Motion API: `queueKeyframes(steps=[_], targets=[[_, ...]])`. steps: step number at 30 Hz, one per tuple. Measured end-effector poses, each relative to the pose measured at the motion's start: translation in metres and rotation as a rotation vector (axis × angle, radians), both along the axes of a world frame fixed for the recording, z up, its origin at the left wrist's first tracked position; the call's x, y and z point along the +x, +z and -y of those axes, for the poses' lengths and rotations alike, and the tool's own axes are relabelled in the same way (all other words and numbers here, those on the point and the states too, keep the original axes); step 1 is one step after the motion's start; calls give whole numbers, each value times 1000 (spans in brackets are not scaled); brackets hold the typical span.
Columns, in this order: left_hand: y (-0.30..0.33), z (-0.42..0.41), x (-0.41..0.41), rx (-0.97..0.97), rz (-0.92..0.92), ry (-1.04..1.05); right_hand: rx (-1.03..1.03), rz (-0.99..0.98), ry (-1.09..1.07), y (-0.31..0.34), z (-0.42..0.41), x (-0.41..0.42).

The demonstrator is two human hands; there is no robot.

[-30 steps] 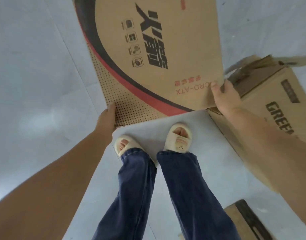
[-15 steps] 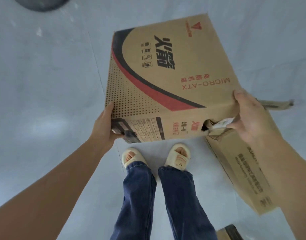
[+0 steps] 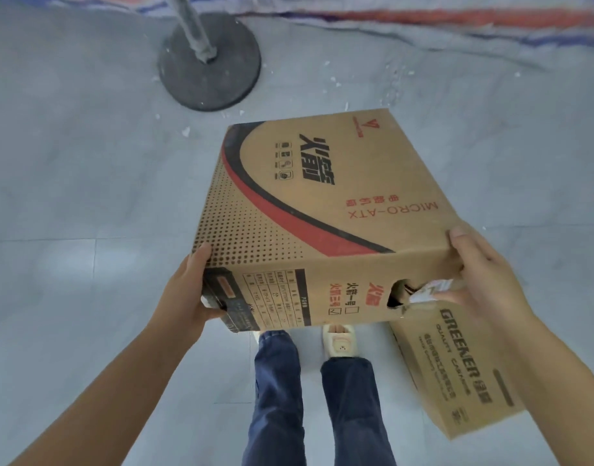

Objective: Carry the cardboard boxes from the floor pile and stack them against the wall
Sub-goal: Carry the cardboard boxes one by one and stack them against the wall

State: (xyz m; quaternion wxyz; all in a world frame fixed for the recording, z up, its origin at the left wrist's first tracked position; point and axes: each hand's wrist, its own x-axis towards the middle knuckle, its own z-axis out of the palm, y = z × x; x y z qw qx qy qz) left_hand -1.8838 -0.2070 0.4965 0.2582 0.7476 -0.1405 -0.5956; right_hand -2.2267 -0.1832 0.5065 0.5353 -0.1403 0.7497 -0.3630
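View from a person's head, looking down. Nearest are two legs in blue jeans (image 3: 315,398), with one cream slipper (image 3: 339,339) showing on the pale floor (image 3: 70,196). Just above them a printed cardboard box (image 3: 315,210) is held in the air in front of the body, its near side facing the camera and its far end tipped away. The left hand (image 3: 191,290) grips the box's near left corner, thumb on the top face and fingers curled underneath. The right hand (image 3: 480,277) grips the box's near right corner, thumb on the top edge and fingers wrapped round the side beside a torn hand-hole (image 3: 401,292). To the right of the held box, lower down, a second cardboard box (image 3: 463,375) printed GREENER lies on the floor. Beyond the held box's far left corner stands a dark round stand base (image 3: 228,68) with a metal pole (image 3: 196,28). Farthest off, a striped cloth (image 3: 423,18) lies along the top
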Motion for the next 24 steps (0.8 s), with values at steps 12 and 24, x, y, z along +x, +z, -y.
queueKeyframes(steps=[12,24], targets=[[149,-149,60,0,100,389,-68,68,491,126,-9,84],[217,-330,147,-41,118,989,-190,22,1107,208,-33,285]])
